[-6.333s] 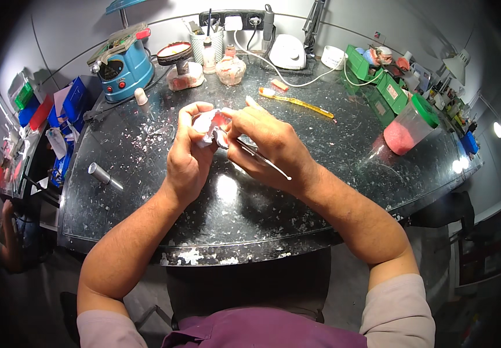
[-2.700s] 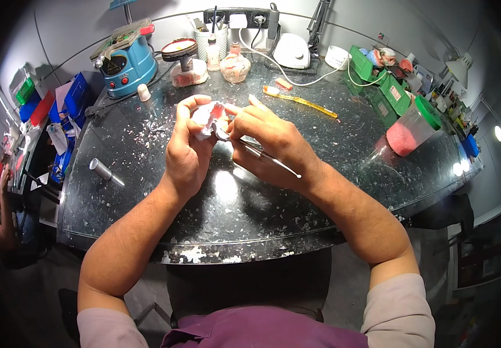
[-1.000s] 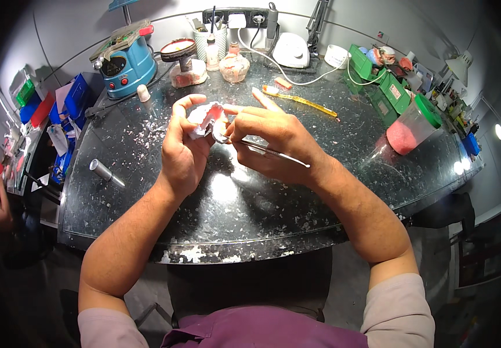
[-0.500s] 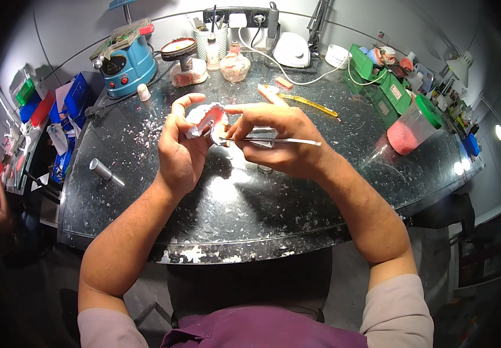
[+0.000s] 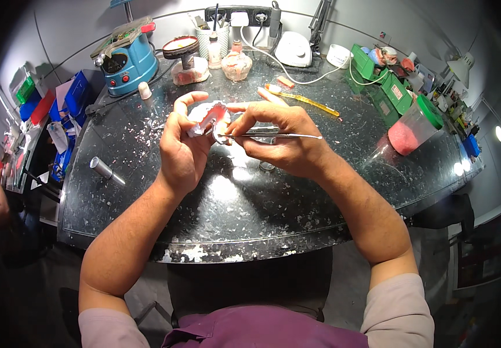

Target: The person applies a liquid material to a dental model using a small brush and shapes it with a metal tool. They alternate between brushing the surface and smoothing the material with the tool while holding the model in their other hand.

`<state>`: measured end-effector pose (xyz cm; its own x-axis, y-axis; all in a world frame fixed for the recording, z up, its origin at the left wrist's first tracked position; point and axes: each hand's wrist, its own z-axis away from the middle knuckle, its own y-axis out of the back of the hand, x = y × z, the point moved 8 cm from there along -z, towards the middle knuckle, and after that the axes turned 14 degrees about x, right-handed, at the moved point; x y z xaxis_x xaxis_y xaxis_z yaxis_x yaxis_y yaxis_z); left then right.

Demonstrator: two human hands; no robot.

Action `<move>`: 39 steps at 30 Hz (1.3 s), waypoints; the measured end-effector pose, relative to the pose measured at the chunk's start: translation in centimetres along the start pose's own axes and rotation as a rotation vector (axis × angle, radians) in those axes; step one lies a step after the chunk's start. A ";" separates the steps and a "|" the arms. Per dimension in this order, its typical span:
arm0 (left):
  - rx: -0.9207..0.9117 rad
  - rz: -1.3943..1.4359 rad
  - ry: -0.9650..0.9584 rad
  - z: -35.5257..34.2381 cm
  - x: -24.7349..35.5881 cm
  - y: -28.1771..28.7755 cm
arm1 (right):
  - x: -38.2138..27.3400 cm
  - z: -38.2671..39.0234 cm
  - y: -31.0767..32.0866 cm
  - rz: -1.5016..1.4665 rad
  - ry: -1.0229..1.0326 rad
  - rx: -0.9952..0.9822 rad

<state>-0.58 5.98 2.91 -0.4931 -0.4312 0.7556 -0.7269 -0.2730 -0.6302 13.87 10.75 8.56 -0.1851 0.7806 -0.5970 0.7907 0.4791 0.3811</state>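
A white dental cast (image 5: 199, 129) with a pink wax horseshoe on it is held up over the middle of the bench. My left hand (image 5: 182, 148) is closed round its left side, thumb and fingers gripping the edge. In my right hand (image 5: 282, 136) is a slim metal wax carver (image 5: 288, 136), pinched between thumb and fingers. Its working end points left, to the right part of the cast; whether the tip touches the wax I cannot tell. Its other end sticks out past my hand to the right.
On the black bench (image 5: 221, 232) lie a metal cylinder (image 5: 104, 170) and a yellow toothbrush (image 5: 314, 103). Behind stand a blue machine (image 5: 126, 69), a glass spirit burner (image 5: 237, 65) and a wax pot on a stand (image 5: 181, 47). A green-lidded jar (image 5: 407, 133) of pink powder leans at right.
The carver has rolled or tilted slightly in my right hand and now looks thinner. The cast has shifted a little and turned slightly. Both hands keep their hold.
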 end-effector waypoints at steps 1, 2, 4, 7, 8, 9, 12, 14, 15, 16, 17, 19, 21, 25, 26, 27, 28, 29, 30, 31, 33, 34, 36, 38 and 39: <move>-0.016 -0.002 0.013 0.0 -0.2 0.1 | 0.5 0.0 -0.1 -0.098 -0.068 -0.011; -0.032 -0.004 0.027 -0.1 -0.3 0.1 | 0.6 0.0 -0.1 -0.098 -0.068 -0.010; -0.030 -0.004 0.038 -0.2 -0.3 0.3 | 0.3 -0.1 0.0 -0.022 0.017 -0.033; -0.010 0.008 0.047 -0.2 -0.5 0.5 | 0.1 -0.1 0.0 -0.040 0.024 -0.039; 0.007 0.019 0.044 -0.3 -0.5 0.7 | 0.1 -0.2 0.0 -0.040 0.024 -0.039; 0.007 0.019 0.045 -0.3 -0.5 0.7 | 0.0 -0.2 0.1 -0.043 0.021 -0.046; -0.042 0.013 0.054 -0.3 -0.6 0.5 | 0.0 -0.2 0.2 -0.035 0.017 -0.057; 0.002 0.005 0.067 -0.5 -0.6 0.7 | 0.0 -0.2 0.1 -0.027 0.018 -0.061; 0.003 0.004 0.066 -0.4 -0.6 0.7 | -0.3 -0.3 0.1 -0.043 0.034 -0.066; 0.017 0.019 0.069 -0.5 -0.6 0.8 | -0.5 -0.3 0.1 -0.057 0.048 -0.071; 0.031 0.033 0.071 -0.5 -0.6 0.9 | -0.5 -0.3 0.2 -0.057 0.048 -0.071; 0.027 0.028 0.084 -0.5 -0.6 0.8 | -0.6 -0.4 0.1 -0.120 0.025 -0.084; 0.023 0.023 0.097 -0.5 -0.6 0.8 | -0.9 -0.5 0.2 -0.109 0.052 -0.083; -0.002 0.071 0.149 -0.3 -0.7 0.5 | -0.9 -0.5 0.2 -0.122 0.070 -0.091; -0.007 0.079 0.174 -0.3 -1.0 0.5 | -0.8 -0.5 0.2 -0.121 0.069 -0.090; -0.008 0.080 0.175 -0.3 -1.0 0.5 | -0.8 -0.4 0.2 -0.140 0.064 -0.087; -0.028 0.075 0.187 -0.3 -1.1 0.4 | -0.8 -0.5 0.2 -0.162 0.061 -0.083; -0.049 0.070 0.199 -0.2 -1.1 0.3 | -0.8 -0.5 0.2 -0.163 0.061 -0.083; -0.049 0.070 0.199 -0.2 -1.1 0.3 | -1.0 -0.5 0.3 -0.157 0.068 -0.082; -0.051 0.073 0.211 -0.2 -1.2 0.3 | -1.1 -0.6 0.3 -0.151 0.075 -0.081; -0.054 0.078 0.223 -0.1 -1.2 0.2 | -0.8 -0.5 0.3 -0.158 0.036 -0.078; -0.052 0.089 0.196 -0.1 -1.0 0.1 | -0.6 -0.4 0.3 -0.167 -0.002 -0.076; -0.050 0.102 0.170 -0.1 -0.9 -0.2 | -0.6 -0.5 0.1 -0.193 -0.024 -0.054; -0.047 0.162 0.043 -0.2 0.1 -0.3 | -0.6 -0.5 0.0 -0.222 -0.044 -0.034; -0.046 0.162 0.041 -0.2 0.1 -0.2 | -0.4 -0.4 0.1 -0.198 -0.055 -0.020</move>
<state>-0.58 6.15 3.17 -0.6245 -0.4305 0.6517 -0.6564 -0.1630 -0.7366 13.80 10.70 9.16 -0.3032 0.6471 -0.6995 0.7302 0.6295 0.2658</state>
